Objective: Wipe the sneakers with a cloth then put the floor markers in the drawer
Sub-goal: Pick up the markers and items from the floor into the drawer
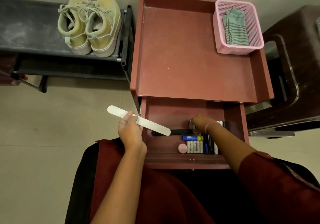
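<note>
Left hand (129, 130) has its fingers and thumb curled round a long flat white floor marker (138, 120), pinching it about midway, so the strip sticks out both sides: one rounded end out over the floor to the left, the other angled down over the open drawer (233, 120). Right hand (201, 123) is down inside the drawer with the fingers curled under, right at the end of a black hammer-looking tool (178, 132); honestly can't tell if it's actually gripping that or something else, the knuckles hide it. Same drawer also has a blue-and-yellow glue stick (192, 138), a row of white batteries (194, 147), some dark pens (207, 145) and a little pink round thing (182, 148), all bunched toward the front right. Drawer belongs to a reddish-brown cabinet (181, 54), and on its top back-right corner sits a pink basket (221, 24) with a green striped cloth (235, 28) lying in it. The sneakers (90, 24), pale yellow-green, sit side by side on a dark shoe rack (27, 26) off to the left, well apart from both hands.
</note>
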